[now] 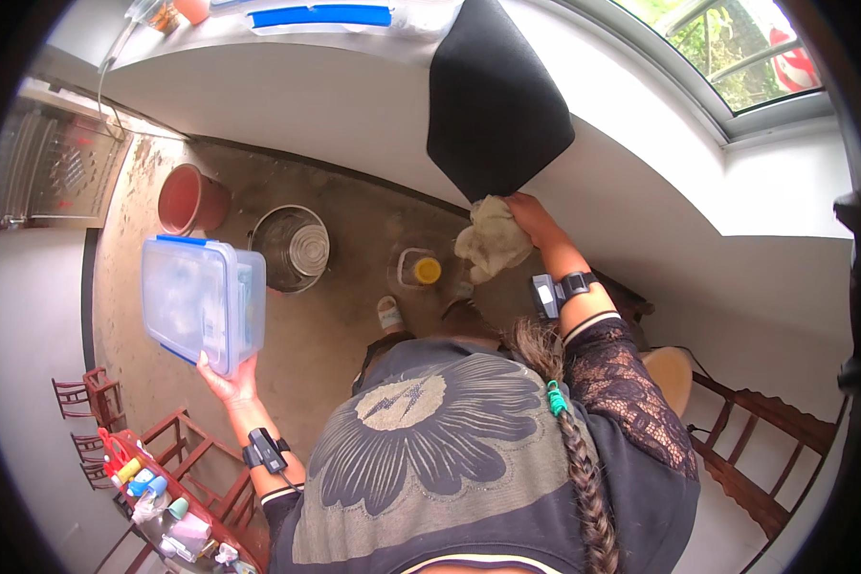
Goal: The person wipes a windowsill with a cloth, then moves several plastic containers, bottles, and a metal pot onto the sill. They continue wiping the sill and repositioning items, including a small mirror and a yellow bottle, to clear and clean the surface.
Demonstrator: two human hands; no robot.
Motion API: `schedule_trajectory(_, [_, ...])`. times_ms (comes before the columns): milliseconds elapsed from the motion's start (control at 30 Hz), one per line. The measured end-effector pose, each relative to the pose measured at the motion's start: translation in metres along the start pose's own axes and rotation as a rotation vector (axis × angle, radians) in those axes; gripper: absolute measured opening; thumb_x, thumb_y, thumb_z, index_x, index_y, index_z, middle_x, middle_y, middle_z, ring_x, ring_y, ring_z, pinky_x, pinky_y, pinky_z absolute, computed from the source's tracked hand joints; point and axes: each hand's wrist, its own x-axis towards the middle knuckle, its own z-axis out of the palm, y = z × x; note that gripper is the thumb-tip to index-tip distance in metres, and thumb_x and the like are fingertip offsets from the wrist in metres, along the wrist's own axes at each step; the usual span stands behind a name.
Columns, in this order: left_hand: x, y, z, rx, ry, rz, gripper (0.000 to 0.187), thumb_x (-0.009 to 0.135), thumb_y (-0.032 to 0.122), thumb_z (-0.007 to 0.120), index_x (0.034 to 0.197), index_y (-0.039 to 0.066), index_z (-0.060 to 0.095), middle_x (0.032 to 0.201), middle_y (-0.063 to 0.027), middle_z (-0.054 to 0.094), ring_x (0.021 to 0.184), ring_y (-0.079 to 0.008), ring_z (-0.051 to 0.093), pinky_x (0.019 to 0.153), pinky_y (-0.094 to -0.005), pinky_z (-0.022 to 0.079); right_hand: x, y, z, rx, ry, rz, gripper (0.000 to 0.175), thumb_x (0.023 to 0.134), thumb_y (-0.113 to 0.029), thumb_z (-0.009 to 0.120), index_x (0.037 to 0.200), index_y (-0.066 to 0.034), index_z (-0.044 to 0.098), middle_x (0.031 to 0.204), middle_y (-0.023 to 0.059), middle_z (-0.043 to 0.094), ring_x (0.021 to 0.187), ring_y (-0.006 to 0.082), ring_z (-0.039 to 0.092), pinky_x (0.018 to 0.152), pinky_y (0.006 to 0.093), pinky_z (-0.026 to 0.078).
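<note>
My left hand (233, 384) supports a translucent plastic storage box (186, 301) from below, out to the left above the floor. The box has a lid with blue latches and stands on its side; its contents are blurred through the plastic. My right hand (534, 219) grips a crumpled, pale, greyish cloth (491, 237). The cloth is at the lower corner of a flat black panel (499, 100), which juts out over the white window ledge (638, 143). I cannot tell whether the right fingers also touch the panel.
A blue-latched container (323, 16) is on the ledge. On the floor are a reddish bucket (194, 201), a metal basin (273, 247) and a yellow-lidded container (427, 270). A cluttered red table (186, 509) and wooden chair frames (194, 452) stand lower left, a wooden rack (753, 445) right.
</note>
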Motion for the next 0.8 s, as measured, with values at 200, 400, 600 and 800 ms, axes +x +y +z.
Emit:
schedule_trajectory(200, [0.010, 0.001, -0.001, 0.015, -0.079, -0.030, 0.076, 0.082, 0.045, 0.061, 0.149, 0.016, 0.038, 0.148, -0.0096, 0.045, 0.137, -0.0336, 0.039, 0.105, -0.0630, 0.034, -0.082, -0.011, -0.014, -0.045, -0.179, 0.031, 0.028, 0.093, -0.032, 0.068, 0.090, -0.0044, 0.066, 0.089, 0.0069, 0.070, 0.076, 0.0175, 0.066, 0.070, 0.0325, 0.053])
schedule_trajectory(400, [0.025, -0.002, 0.002, 0.009, -0.144, -0.108, 0.075, 0.084, 0.046, 0.059, 0.149, 0.016, 0.037, 0.148, -0.0105, 0.044, 0.137, -0.0342, 0.039, 0.104, -0.0636, 0.035, -0.185, -0.029, -0.011, 0.437, -0.096, -0.173, 0.016, 0.092, -0.015, 0.063, 0.079, -0.0061, 0.065, 0.072, 0.0054, 0.065, 0.061, 0.0139, 0.059, 0.058, 0.0282, 0.047])
schedule_trajectory(600, [0.030, -0.009, 0.019, 0.036, -0.268, -0.128, 0.077, 0.084, 0.048, 0.059, 0.150, 0.016, 0.036, 0.149, -0.0111, 0.042, 0.137, -0.0355, 0.039, 0.102, -0.0645, 0.036, -0.269, -0.072, -0.004, 0.687, 0.063, -0.467, 0.019, 0.093, -0.019, 0.062, 0.107, -0.0064, 0.063, 0.098, 0.0037, 0.066, 0.088, 0.0167, 0.062, 0.074, 0.0296, 0.051])
schedule_trajectory(800, [0.024, -0.018, 0.044, -0.011, -0.272, -0.155, 0.080, 0.082, 0.053, 0.060, 0.149, 0.017, 0.037, 0.147, -0.0113, 0.043, 0.133, -0.0357, 0.041, 0.100, -0.0616, 0.039, -0.232, -0.127, -0.054, 0.842, -0.346, -0.924, 0.044, 0.102, -0.043, 0.050, 0.132, -0.0117, 0.054, 0.117, 0.0066, 0.063, 0.104, 0.0234, 0.061, 0.088, 0.0372, 0.053])
